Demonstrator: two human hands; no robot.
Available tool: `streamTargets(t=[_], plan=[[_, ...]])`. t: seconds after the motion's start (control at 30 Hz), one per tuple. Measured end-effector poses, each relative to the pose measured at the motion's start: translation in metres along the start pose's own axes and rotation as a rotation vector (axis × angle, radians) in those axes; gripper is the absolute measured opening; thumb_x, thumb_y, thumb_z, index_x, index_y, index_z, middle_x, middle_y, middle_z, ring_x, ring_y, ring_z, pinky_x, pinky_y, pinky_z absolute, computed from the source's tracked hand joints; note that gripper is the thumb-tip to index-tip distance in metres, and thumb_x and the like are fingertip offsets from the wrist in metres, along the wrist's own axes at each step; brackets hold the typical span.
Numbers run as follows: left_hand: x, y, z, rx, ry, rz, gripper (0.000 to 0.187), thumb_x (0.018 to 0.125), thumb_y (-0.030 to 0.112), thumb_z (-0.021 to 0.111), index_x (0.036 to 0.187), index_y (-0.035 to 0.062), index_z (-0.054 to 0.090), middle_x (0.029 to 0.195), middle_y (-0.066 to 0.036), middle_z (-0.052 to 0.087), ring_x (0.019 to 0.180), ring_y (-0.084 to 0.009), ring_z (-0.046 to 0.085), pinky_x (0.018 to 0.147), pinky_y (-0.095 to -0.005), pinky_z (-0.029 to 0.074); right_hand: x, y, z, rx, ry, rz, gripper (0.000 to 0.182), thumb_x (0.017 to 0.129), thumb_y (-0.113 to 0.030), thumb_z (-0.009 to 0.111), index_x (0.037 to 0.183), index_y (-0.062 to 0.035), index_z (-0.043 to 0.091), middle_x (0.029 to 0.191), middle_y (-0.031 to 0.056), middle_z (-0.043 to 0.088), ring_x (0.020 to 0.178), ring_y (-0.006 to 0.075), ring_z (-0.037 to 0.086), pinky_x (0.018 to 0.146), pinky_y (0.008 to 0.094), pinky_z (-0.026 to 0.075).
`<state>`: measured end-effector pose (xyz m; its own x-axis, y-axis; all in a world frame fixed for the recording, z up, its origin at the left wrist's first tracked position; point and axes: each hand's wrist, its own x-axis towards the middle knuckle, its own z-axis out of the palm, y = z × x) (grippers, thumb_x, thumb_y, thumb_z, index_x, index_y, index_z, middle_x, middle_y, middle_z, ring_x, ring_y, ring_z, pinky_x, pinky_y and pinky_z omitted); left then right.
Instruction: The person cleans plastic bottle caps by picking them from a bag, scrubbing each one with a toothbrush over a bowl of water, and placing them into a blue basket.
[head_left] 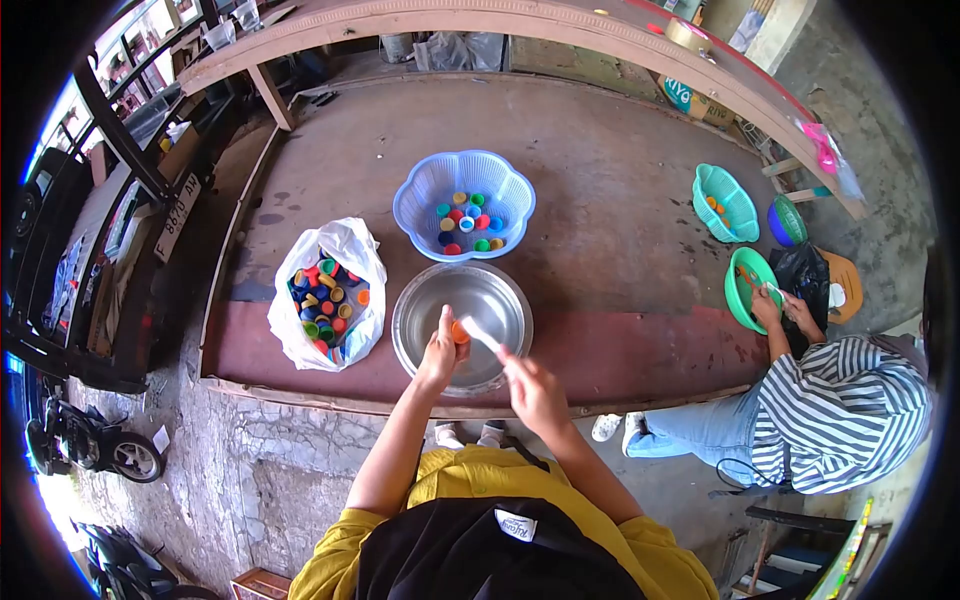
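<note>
Over the round metal bowl (415, 300), my left hand (440, 350) is closed on an orange cap (460, 332). My right hand (533, 388) grips a white tool (484, 335), whose far end is beside the cap. Behind the bowl stands a blue scalloped basket (420, 200) with several coloured caps in it. A white plastic bag (370, 265), open at the top and full of coloured caps (325, 300), is left of the metal bowl.
At the right sits a co-worker in a striped top (840, 410), hands over a green bowl (738, 300). A teal basket (725, 205), a small purple-green basket (787, 222) and a black bag (800, 275) are nearby. A wooden beam (500, 20) crosses the table's back.
</note>
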<state>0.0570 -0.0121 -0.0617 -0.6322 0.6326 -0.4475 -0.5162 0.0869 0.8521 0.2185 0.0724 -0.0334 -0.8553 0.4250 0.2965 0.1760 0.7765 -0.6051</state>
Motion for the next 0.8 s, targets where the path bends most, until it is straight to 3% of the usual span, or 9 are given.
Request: streamTargets(t=[0.03, 0.17, 0.23, 0.3, 0.37, 0.47, 0.57, 0.7, 0.8], plan=[[-0.003, 0.007, 0.004, 0.01, 0.037, 0.009, 0.059, 0.093, 0.061, 0.027, 0.07, 0.0107, 0.047, 0.054, 0.003, 0.032, 0.05, -0.0072, 0.029, 0.047, -0.0238, 0.026, -0.003, -0.003, 0.001, -0.04, -0.107, -0.025, 0.037, 0.085, 0.002, 0.052, 0.121, -0.0078, 0.056, 0.083, 0.016, 0.061, 0.071, 0.0318, 0.062, 0.061, 0.0367, 0.051], [0.008, -0.008, -0.003, -0.133, -0.041, 0.123, 0.054, 0.096, 0.055, 0.031, 0.073, 0.0099, 0.051, 0.056, 0.005, 0.034, 0.05, -0.006, 0.029, 0.045, -0.0239, 0.022, 0.016, 0.02, 0.01, 0.174, 0.371, -0.037, 0.042, 0.085, 0.0, 0.051, 0.127, -0.0072, 0.051, 0.081, 0.0141, 0.061, 0.067, 0.0305, 0.061, 0.057, 0.0386, 0.049], [-0.003, 0.002, 0.005, -0.113, 0.02, 0.111, 0.054, 0.097, 0.052, 0.03, 0.074, 0.0087, 0.052, 0.058, 0.004, 0.035, 0.051, -0.0065, 0.03, 0.047, -0.0235, 0.024, 0.01, 0.006, 0.001, 0.194, 0.278, -0.086, 0.041, 0.086, -0.001, 0.051, 0.126, -0.0058, 0.051, 0.083, 0.0149, 0.061, 0.067, 0.0308, 0.06, 0.058, 0.0385, 0.049], [-0.002, 0.006, 0.011, -0.12, 0.063, 0.119, 0.054, 0.097, 0.052, 0.029, 0.074, 0.0087, 0.051, 0.058, 0.004, 0.036, 0.051, -0.0068, 0.032, 0.048, -0.0233, 0.026, -0.003, 0.006, 0.008, 0.003, -0.058, -0.11, 0.04, 0.086, -0.001, 0.052, 0.126, -0.007, 0.051, 0.083, 0.0157, 0.06, 0.066, 0.031, 0.06, 0.057, 0.039, 0.048], [-0.008, 0.011, 0.004, 0.213, 0.005, 0.249, 0.053, 0.097, 0.05, 0.031, 0.078, 0.0062, 0.053, 0.06, 0.002, 0.045, 0.055, -0.0078, 0.04, 0.051, -0.023, 0.032, 0.002, 0.009, 0.018, 0.168, 0.174, -0.048, 0.04, 0.086, -0.002, 0.053, 0.126, -0.0095, 0.053, 0.082, 0.0156, 0.06, 0.065, 0.0323, 0.059, 0.058, 0.0404, 0.048], [0.011, -0.008, -0.004, -0.027, -0.057, 0.111, 0.045, 0.096, 0.048, 0.037, 0.086, 0.0071, 0.055, 0.066, 0.0, 0.047, 0.059, -0.0108, 0.045, 0.06, -0.0275, 0.041, 0.018, 0.007, 0.008, 0.214, 0.38, 0.024, 0.035, 0.087, -0.003, 0.054, 0.122, -0.0081, 0.055, 0.084, 0.0166, 0.062, 0.07, 0.035, 0.061, 0.062, 0.0394, 0.049], [0.007, -0.005, 0.007, -0.141, -0.079, 0.22, 0.04, 0.098, 0.042, 0.039, 0.091, 0.0052, 0.053, 0.073, -0.003, 0.049, 0.064, -0.0107, 0.047, 0.068, -0.0294, 0.046, 0.007, 0.007, 0.013, 0.248, 0.142, -0.082, 0.033, 0.087, -0.002, 0.052, 0.12, -0.0058, 0.055, 0.087, 0.0184, 0.063, 0.075, 0.0352, 0.063, 0.064, 0.0384, 0.05], [0.007, -0.012, -0.004, -0.264, -0.232, 0.292, 0.034, 0.098, 0.037, 0.041, 0.095, 0.0048, 0.051, 0.08, -0.003, 0.051, 0.07, -0.0096, 0.049, 0.072, -0.0287, 0.048, 0.02, 0.012, 0.007, 0.354, 0.325, 0.129, 0.026, 0.088, 0.0, 0.051, 0.113, -0.0013, 0.055, 0.095, 0.0195, 0.064, 0.08, 0.0339, 0.064, 0.067, 0.0368, 0.051], [0.009, -0.014, -0.003, -0.268, -0.199, 0.282, 0.031, 0.099, 0.034, 0.041, 0.096, 0.0045, 0.05, 0.082, -0.003, 0.051, 0.071, -0.0096, 0.049, 0.074, -0.0294, 0.049, 0.011, 0.011, 0.017, 0.309, 0.165, -0.047, 0.03, 0.088, -0.002, 0.052, 0.118, -0.0026, 0.055, 0.099, 0.0181, 0.064, 0.082, 0.0325, 0.064, 0.069, 0.0372, 0.051]])
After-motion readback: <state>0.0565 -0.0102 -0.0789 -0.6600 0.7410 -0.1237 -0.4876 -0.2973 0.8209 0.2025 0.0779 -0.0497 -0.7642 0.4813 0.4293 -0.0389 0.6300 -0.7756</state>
